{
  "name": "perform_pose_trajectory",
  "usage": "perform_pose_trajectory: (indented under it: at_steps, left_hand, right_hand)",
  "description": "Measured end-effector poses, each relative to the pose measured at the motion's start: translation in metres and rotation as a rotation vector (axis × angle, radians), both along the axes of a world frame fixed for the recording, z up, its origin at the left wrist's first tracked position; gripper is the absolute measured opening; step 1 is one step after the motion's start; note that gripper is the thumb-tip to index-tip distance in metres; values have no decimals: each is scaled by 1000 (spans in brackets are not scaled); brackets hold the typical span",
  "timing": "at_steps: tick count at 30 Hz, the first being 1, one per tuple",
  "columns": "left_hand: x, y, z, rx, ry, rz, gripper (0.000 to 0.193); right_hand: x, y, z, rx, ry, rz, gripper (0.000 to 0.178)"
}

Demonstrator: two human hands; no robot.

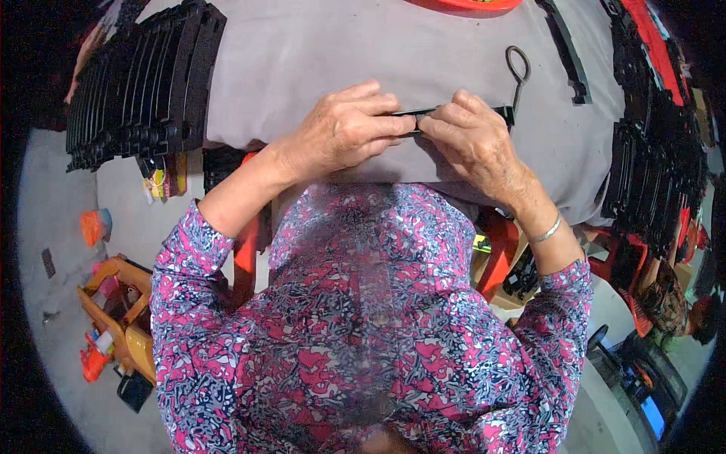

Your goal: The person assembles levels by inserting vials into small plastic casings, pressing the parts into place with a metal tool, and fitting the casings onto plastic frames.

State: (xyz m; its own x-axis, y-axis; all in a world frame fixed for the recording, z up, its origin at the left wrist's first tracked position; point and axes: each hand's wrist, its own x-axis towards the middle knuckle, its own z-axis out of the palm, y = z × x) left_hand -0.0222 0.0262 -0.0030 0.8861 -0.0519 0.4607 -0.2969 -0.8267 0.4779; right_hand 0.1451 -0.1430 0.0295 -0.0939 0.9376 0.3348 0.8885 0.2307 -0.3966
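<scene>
Above the near edge of the grey cloth-covered table, my two hands meet over a narrow black plastic strip. My left hand has its fingers closed at the strip's left part, and they hide most of that end. My right hand pinches the strip close to the left fingertips. The strip's right end sticks out past my right knuckles. Just beyond that end lies a metal rod with a looped handle. What sits between my fingertips is too small to make out.
Stacked black slotted plastic parts line the table's left side. More black parts pile up at the right. One long black strip lies at the back right, beside a red basin. A wooden frame stands on the left floor.
</scene>
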Motion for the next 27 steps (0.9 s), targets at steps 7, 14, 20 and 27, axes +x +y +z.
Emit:
perform_pose_trajectory:
  at_steps: [7, 14, 20, 27]
  left_hand:
    - [2, -1, 2, -21, 9, 32, 30]
    - [0, -3, 3, -62, 16, 39, 33]
    - [-1, -5, 14, -164, -50, 76, 37]
    - [13, -24, 19, 111, -97, 87, 30]
  right_hand:
    - [-3, -5, 0, 54, 34, -96, 20]
    - [-1, -13, 8, 88, 218, -259, 16]
    - [35, -30, 9, 98, 286, -748, 15]
    - [78, -24, -6, -143, 288, -991, 42]
